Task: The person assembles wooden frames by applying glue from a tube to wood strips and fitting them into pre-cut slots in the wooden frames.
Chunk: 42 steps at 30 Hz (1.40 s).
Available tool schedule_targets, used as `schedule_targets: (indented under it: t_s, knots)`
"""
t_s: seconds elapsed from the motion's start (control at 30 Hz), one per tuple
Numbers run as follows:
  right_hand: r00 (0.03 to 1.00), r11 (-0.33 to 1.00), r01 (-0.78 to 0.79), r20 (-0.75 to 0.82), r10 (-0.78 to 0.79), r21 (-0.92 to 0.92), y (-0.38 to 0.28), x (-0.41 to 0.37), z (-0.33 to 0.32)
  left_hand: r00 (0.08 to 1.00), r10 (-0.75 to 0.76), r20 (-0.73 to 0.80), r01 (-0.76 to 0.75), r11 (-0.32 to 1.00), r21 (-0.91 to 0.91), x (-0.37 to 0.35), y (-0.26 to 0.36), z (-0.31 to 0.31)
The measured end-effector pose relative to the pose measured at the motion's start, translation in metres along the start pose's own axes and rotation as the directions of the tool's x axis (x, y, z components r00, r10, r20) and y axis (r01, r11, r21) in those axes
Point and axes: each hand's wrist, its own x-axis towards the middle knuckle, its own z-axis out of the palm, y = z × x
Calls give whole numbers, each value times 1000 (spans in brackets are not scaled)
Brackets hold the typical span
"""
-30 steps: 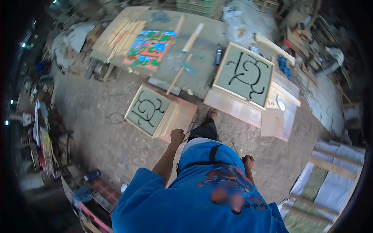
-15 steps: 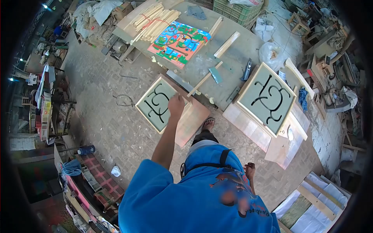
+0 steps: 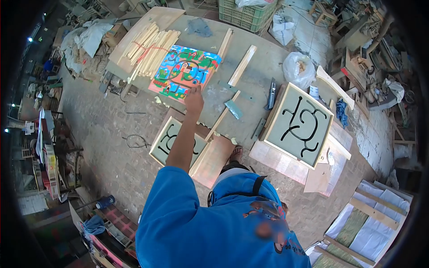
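My left hand (image 3: 194, 102) reaches over the table to the near edge of a brightly painted board (image 3: 187, 67) with curved dark grooves. Its fingers are bent at that edge, overlapping the painted surface. Below my left forearm lies a wood-framed grey panel (image 3: 157, 151) with black curved strips, partly covered by the arm. A second framed panel (image 3: 306, 127) of the same kind sits to the right, on the table's edge. Of my right hand (image 3: 284, 207) only a sliver shows beside the blue shirt; its fingers are hidden.
Thin wooden strips (image 3: 149, 51) are bundled at the table's far left. A wood strip (image 3: 242, 66), a teal scraper-like piece (image 3: 233, 109) and a cutter-like tool (image 3: 271, 94) lie on the table (image 3: 252, 96). A green crate (image 3: 246, 17) and plastic bag (image 3: 298, 70) stand beyond.
My left hand has moved forward from the left framed panel to the painted board's near edge. The view has shifted, and my right hand has gone almost out of sight behind the shirt.
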Motion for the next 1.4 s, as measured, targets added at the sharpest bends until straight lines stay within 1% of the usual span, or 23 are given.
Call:
schedule_targets:
  t_s: [0.03,0.1,0.13,0.3,0.4,0.47,0.57,0.67,0.7,0.73,0.77,0.8,0.83,0.87,0.93,1.07,1.13,1.17,1.2,1.27,1.33,1.37,1.4]
  knots:
    - [999,999,-37,2,36,25,-4,-1,0,1000,3,1,-3,1000,-1,2,-1,-3]
    - [996,993,-92,15,91,74,-16,3,-2,995,-27,94,44,980,-195,10,-7,-20]
    - [994,989,-109,29,107,100,-21,11,-1,996,-38,84,53,982,-182,15,-8,-30]
    - [975,951,-219,90,204,218,-37,27,-5,987,55,-150,-101,943,-318,48,-1,-106]
    - [957,911,-290,109,270,292,-33,31,-11,984,34,-174,-94,934,-345,75,-20,-145]
    - [941,878,-337,130,311,339,-25,32,-18,992,-126,-2,107,853,-510,81,-23,-206]
    - [927,838,-374,146,345,398,-29,37,-28,983,-169,68,175,782,-599,65,-28,-301]
    - [915,859,-395,226,335,325,-45,39,-70,955,-274,116,262,594,-760,29,-12,-372]
    - [952,922,-296,156,263,249,-64,38,-92,958,-270,100,249,602,-759,17,-6,-384]
    - [979,967,-197,89,185,163,-79,41,-107,943,-302,137,275,478,-834,5,1,-396]
    - [1000,981,20,-11,-18,191,-72,51,-113,927,-327,182,296,342,-892,-7,9,-404]
    - [999,972,22,-40,-13,236,-101,54,-134,930,-325,175,289,346,-893,-19,18,-409]
    - [997,937,70,-59,-53,343,-124,58,-150,932,-298,207,282,235,-930,-29,28,-413]
    - [998,861,-34,68,0,507,-171,57,-178,935,-266,236,276,123,-953,-36,37,-416]
    - [981,817,183,-49,-187,546,-217,69,-201,933,-271,238,272,93,-958,-49,56,-417]
    - [910,712,393,-135,-391,582,-271,90,-231,942,-195,272,264,-66,-962,-71,109,-408]
    - [899,609,357,-83,-430,709,-285,94,-237,952,-164,259,241,-120,-963,-76,137,-403]
    - [868,499,363,-91,-487,787,-288,93,-238,954,-143,264,246,-131,-960,-81,151,-399]
    - [874,481,337,-78,-480,809,-293,86,-241,951,-142,274,246,-187,-951,-88,163,-396]
    - [911,365,208,-44,-410,908,-287,80,-235,952,-122,279,243,-247,-938,-98,187,-388]
    - [940,267,46,49,-339,963,-267,74,-221,946,-193,262,176,-372,-911,-109,207,-374]
    - [929,171,-36,96,-357,985,-258,67,-215,951,-172,257,168,-413,-895,-114,212,-365]
    - [931,169,-32,91,-355,985,-251,58,-213,952,-166,257,169,-414,-894,-119,221,-360]
